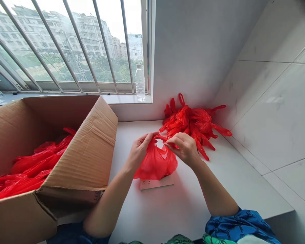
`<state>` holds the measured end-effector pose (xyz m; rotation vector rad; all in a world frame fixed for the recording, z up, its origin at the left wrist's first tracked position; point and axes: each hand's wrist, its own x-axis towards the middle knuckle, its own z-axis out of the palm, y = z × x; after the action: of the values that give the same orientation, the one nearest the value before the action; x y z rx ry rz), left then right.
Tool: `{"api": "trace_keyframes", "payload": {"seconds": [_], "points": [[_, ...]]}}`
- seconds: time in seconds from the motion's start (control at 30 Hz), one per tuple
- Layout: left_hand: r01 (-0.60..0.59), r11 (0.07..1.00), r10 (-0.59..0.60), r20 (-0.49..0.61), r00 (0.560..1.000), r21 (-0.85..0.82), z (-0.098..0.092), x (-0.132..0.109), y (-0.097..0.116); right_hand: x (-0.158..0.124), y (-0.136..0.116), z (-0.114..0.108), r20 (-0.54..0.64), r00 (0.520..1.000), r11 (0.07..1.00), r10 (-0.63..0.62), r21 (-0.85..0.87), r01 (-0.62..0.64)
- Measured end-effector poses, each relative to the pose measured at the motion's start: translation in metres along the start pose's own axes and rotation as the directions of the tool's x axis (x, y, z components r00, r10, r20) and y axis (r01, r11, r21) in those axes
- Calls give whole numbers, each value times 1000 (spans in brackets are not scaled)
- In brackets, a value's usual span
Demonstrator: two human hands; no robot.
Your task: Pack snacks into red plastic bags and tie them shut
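Observation:
A thin red plastic bag (157, 164) hangs between my two hands over the white tabletop, its top gathered and its lower part bulging. My left hand (139, 149) pinches the bag's top from the left. On the other side, my right hand (183, 147) grips the handle part with bent fingers. Whatever the bag contains cannot be made out. Beneath it lies a flat white box or booklet (156, 184) with small print, partly covered by the bag. Just behind my right hand is a heap of red plastic bags (190, 120).
An open cardboard box (91, 149) holding more red plastic bags (38, 162) stands at the left. A clear plastic bottle (140, 83) is upright on the window sill, beside a barred window. Tiled wall (277, 112) borders the white table (234, 183) on the right.

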<state>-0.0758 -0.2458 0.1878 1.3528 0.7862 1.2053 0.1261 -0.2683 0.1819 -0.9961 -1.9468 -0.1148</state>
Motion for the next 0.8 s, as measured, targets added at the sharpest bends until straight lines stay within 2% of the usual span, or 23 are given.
{"api": "trace_keyframes", "payload": {"seconds": [0.13,0.23,0.3,0.37,0.43,0.47,0.53,0.6,0.67,0.73,0.8], "points": [[-56,992,33,-196,980,-113,-8,11,-15,-25,-10,-16,94,993,967,74,236,-95],[-111,986,58,-375,925,-123,-23,25,-37,-53,-14,-25,199,961,903,194,346,-254],[-131,985,65,-477,877,-108,-33,30,-53,-71,-12,-29,290,910,837,297,379,-394],[-133,989,82,-513,855,-65,-41,27,-66,-86,-6,-31,431,827,742,362,404,-535],[-99,995,90,-455,886,5,-48,17,-75,-96,6,-33,549,742,629,385,431,-646],[-65,996,83,-402,912,58,-51,10,-78,-99,13,-34,566,715,591,411,432,-681],[34,979,28,-296,955,201,-57,-2,-80,-101,29,-35,480,708,610,519,373,-699],[118,917,-32,-225,974,380,-58,-11,-79,-97,41,-30,323,756,728,570,229,-646],[120,831,-52,-138,989,543,-51,-15,-76,-88,49,-19,292,843,859,452,111,-499],[14,737,-4,-17,1000,676,-37,-16,-74,-77,50,0,370,895,946,250,101,-307],[-159,618,85,136,987,770,-22,-16,-75,-69,49,24,432,897,978,91,129,-162]]}}
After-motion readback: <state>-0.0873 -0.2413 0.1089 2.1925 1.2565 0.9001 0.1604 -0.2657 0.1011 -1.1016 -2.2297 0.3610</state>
